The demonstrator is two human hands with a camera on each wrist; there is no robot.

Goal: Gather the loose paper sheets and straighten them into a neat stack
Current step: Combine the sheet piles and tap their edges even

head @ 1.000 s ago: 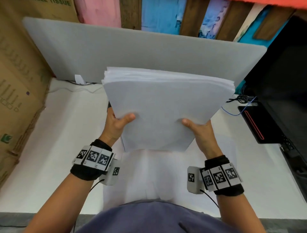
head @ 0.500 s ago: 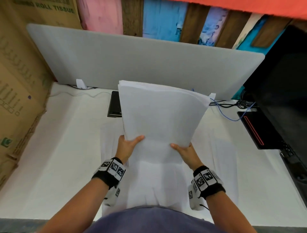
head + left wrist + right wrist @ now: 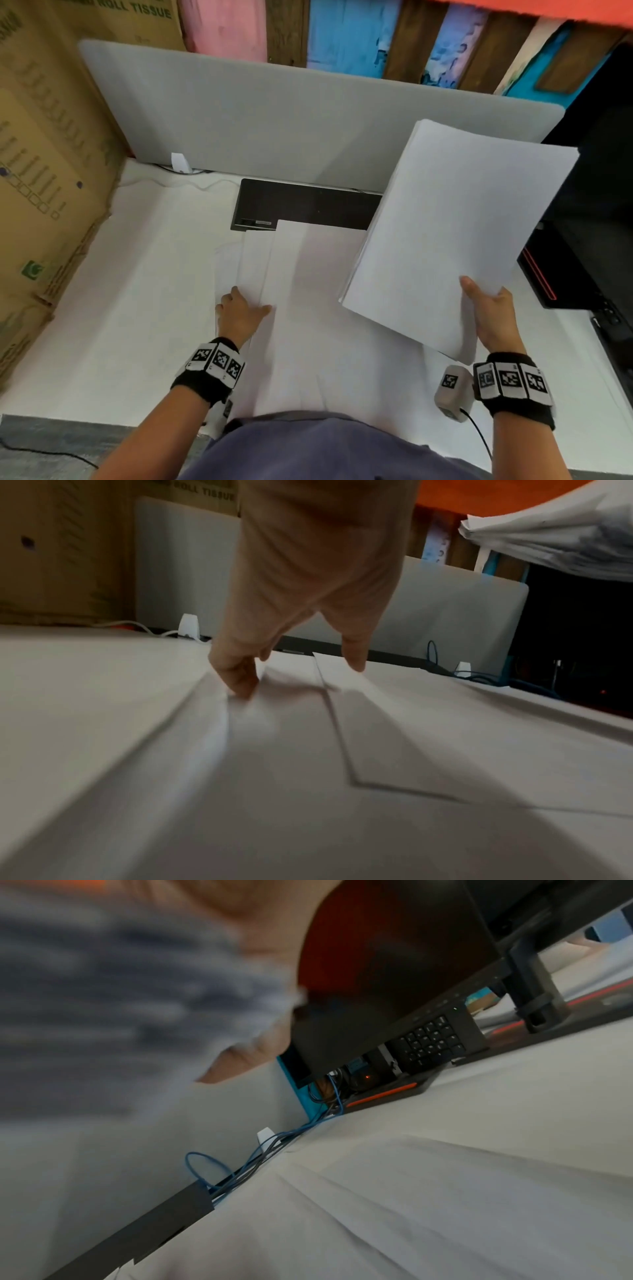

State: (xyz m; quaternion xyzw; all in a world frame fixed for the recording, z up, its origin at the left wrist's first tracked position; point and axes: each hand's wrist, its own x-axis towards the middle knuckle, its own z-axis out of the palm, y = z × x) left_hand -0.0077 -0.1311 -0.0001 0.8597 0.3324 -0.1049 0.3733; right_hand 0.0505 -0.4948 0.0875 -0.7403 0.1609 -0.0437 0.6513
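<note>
A thick stack of white paper (image 3: 455,233) hangs tilted above the right side of the table, and my right hand (image 3: 486,308) grips its near right corner, thumb on top. The stack shows as a blurred mass (image 3: 103,988) in the right wrist view and at the upper right (image 3: 548,539) in the left wrist view. Several loose sheets (image 3: 308,274) lie fanned and overlapping on the white table (image 3: 120,308). My left hand (image 3: 246,305) rests on their left part, fingertips (image 3: 240,688) pressing down on a sheet's edge and the thumb spread apart.
A flat dark device (image 3: 308,202) lies behind the loose sheets, against a grey divider panel (image 3: 274,120). Cardboard boxes (image 3: 44,171) wall the left side. A black monitor (image 3: 599,171) and its red-striped base (image 3: 548,274) stand at the right, with blue cables (image 3: 205,1164) and a keyboard (image 3: 431,1039).
My left hand has let go of the stack and come down onto the loose sheets. The right hand alone has carried the stack to the right.
</note>
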